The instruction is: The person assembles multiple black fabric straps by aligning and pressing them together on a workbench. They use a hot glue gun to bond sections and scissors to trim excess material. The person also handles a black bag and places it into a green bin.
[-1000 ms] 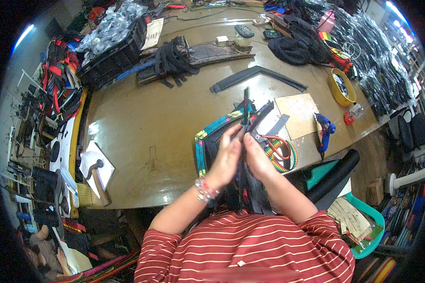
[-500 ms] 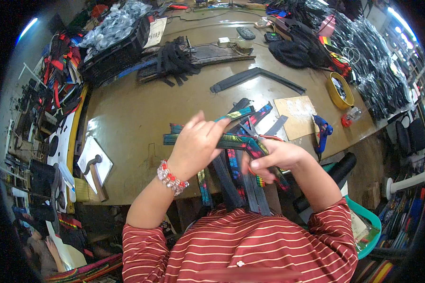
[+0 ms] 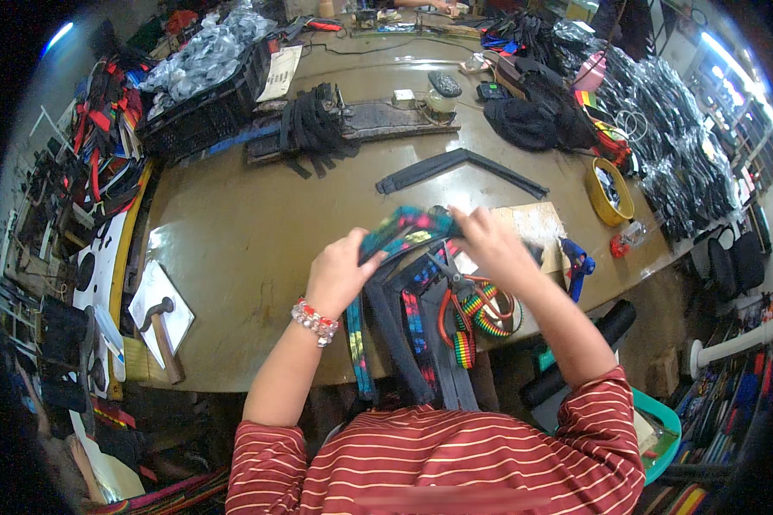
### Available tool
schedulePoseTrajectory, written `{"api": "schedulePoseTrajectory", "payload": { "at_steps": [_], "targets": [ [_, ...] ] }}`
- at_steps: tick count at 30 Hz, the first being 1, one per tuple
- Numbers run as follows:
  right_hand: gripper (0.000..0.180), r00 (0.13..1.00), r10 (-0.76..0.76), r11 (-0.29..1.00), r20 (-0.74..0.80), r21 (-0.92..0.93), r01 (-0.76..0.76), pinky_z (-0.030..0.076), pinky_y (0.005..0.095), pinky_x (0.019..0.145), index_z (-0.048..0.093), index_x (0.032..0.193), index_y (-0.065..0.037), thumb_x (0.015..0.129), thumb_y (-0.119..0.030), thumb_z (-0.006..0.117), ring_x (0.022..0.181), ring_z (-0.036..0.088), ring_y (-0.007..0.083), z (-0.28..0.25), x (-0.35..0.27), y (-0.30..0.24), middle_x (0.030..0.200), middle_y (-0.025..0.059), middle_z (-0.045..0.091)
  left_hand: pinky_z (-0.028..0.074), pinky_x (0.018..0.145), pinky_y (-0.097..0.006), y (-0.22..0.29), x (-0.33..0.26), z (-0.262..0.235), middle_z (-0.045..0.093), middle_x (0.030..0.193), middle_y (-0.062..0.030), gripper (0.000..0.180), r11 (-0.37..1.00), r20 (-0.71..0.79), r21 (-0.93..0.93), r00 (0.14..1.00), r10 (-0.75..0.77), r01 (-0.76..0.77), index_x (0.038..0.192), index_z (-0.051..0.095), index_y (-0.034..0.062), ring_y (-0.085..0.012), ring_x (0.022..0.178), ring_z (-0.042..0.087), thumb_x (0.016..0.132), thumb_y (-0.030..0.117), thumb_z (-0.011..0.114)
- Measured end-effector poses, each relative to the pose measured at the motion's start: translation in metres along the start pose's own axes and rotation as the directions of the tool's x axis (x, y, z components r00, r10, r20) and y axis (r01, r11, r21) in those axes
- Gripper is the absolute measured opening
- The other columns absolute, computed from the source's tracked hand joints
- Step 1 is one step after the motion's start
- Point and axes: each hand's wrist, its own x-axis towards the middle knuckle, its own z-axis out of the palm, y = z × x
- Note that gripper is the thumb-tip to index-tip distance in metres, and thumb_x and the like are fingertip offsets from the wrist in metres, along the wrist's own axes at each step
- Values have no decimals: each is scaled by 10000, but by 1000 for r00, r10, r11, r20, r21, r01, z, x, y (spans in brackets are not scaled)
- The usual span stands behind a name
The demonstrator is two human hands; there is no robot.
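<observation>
A teal, pink and yellow patterned fabric strap (image 3: 416,225) arches between my hands above the table's near edge. My left hand (image 3: 339,270) pinches its left end. The right end is in the closed fingers of my right hand (image 3: 492,246), partly hidden behind them. Below the strap lies a cutting tool with red handles (image 3: 445,318) and dark jaws, none of my fingers on it. A red, yellow and green striped band (image 3: 464,348) curls beside those handles. More patterned straps (image 3: 356,348) and dark grey strips (image 3: 395,339) hang over the table edge toward my lap.
A hammer (image 3: 165,339) rests on white paper at the left. On the right are a blue glue gun (image 3: 580,264), a tan board (image 3: 532,221) and a yellow basket (image 3: 611,193). A bent dark strip (image 3: 459,161) lies ahead. A black crate (image 3: 202,120) stands far left.
Both hands have raised and stretched the patterned strap away from me. My right hand has moved forward, leaving the red-handled tool and striped band lying uncovered on the table.
</observation>
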Motion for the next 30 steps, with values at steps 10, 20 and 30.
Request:
{"api": "schedulePoseTrajectory", "payload": {
  "at_steps": [10,20,30],
  "targets": [
    [437,926,328,889,186,-393,-236,419,469,939,506,1251,-57,888,-282,597,1143,485,362,54,87,222,1176,183,487,469,572,-287,-74,-25,14,592,704,-38,208,939,-77,-254,963,-258,232,958,677,68,-143,580,551,844,241,690],
    [236,617,444,890,650,-239,-389,522,447,733,677,833,-26,783,-256,655,788,652,370,2,-44,15,829,193,665,481,668,-263,-64,-23,26,610,834,-35,220,931,55,-355,996,-74,89,948,610,29,-117,715,582,866,221,680],
    [136,807,584,804,-91,200,-559,486,449,678,557,863,0,766,-58,633,750,595,383,2,-92,-14,876,196,569,459,716,-211,-54,-1,23,614,921,29,147,248,290,-923,955,-58,295,1050,528,94,-48,772,545,975,220,543]
  ]
}}
